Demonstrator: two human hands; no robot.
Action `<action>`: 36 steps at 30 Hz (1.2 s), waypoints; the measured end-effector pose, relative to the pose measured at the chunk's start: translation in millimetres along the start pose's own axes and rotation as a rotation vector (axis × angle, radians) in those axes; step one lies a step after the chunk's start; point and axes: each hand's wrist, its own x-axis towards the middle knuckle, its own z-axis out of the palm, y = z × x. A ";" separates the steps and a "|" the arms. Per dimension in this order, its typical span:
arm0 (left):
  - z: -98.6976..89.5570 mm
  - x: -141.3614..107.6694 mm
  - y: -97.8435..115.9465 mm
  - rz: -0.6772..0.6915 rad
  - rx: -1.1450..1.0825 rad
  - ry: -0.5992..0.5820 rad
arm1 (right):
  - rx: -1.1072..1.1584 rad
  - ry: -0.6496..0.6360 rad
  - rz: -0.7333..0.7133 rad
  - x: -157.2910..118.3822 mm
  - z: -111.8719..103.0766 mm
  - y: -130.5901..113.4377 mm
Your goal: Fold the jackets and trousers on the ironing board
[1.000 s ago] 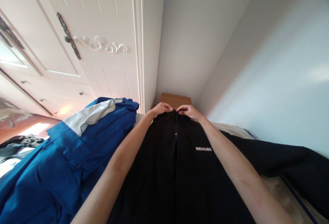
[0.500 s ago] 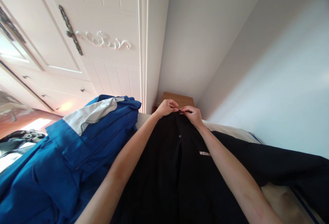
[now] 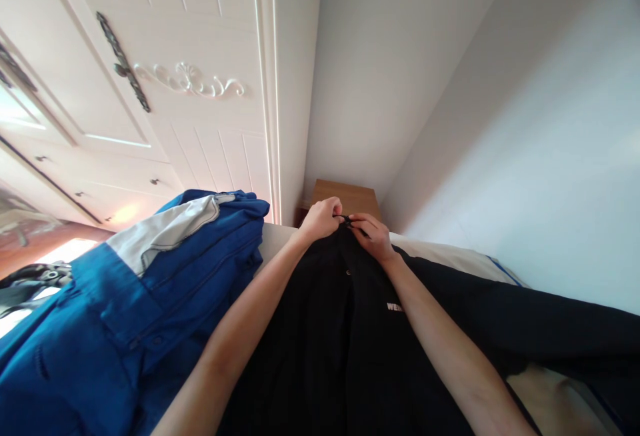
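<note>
A black jacket [image 3: 310, 336] with pale lettering on its chest lies spread out in front of me, one sleeve stretching to the right. At its far end, my left hand [image 3: 323, 218] pinches one side of the front edge near the collar. Close beside it, my right hand [image 3: 371, 233] grips the other side with fingers and thumb. The cloth between my fingertips is bunched, and small details there are hidden. Below my hands a small round button [image 3: 349, 272] shows on the front opening.
To the left lies a blue garment [image 3: 200, 256] with a light grey panel. Beyond it stands a white wardrobe [image 3: 210, 116] with dark metal handles. A wooden box-like piece [image 3: 345, 191] is behind my hands, a pale wall [image 3: 550, 156] at right. Beige bedding [image 3: 450, 254] shows beneath the jacket.
My left hand has curled further and turned its knuckles upward. The cloth between the hands is lifted and more bunched. The view has shifted slightly.
</note>
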 end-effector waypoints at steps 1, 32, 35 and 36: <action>0.4 -1.8 3.6 0.004 0.047 0.004 | -0.027 -0.013 -0.021 0.1 -0.7 -0.7; -0.9 -6.0 16.0 0.097 0.082 -0.028 | 0.060 -0.242 0.344 23.4 -15.5 -10.2; -1.2 -5.5 15.4 0.053 0.032 -0.024 | -0.019 -0.295 0.364 25.4 -16.0 -13.6; -1.3 -5.5 15.5 0.047 0.023 -0.026 | -0.045 -0.319 0.366 26.1 -16.5 -14.7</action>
